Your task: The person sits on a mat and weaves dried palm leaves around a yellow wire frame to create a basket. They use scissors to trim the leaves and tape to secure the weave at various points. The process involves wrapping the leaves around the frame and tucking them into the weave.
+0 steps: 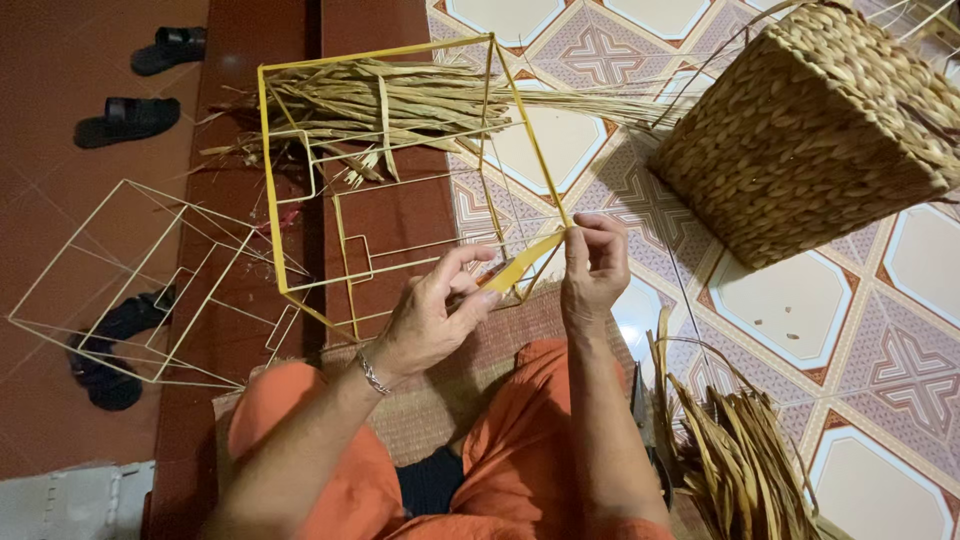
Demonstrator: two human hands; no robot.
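A patterned tile floor (780, 300) is seen from above, giving way to a dark red floor (60, 300) toward nine o'clock. At two o'clock a finished woven basket (815, 130) lies tipped on its side, every face already covered in thick plaited fibre. A bare white wire frame (60, 270) rests at nine o'clock, with nothing wound on it. Near the centre, toward twelve o'clock, a yellow wire frame (265, 180) is held up, and behind it a bundle of dried stalks (400, 100) is laid across the floor. A second sheaf of dried leaves (740, 460) is piled at five o'clock, beside the person's knee. Black sandals (128, 118) are scattered at ten and eight o'clock.

At the frame's lower corner, just above the lap, a yellow strip (520, 265) is being wrapped onto the wire. The left hand (435, 315) is closed in a pinch on the strip's free end; the right hand (595, 265) is pinched narrowly on the corner where strip and wire meet.

The work on this frame is judged barely begun: only that one corner is being bound, all its sides are open wire, and the whole weaving of the walls is left, as is the white frame.
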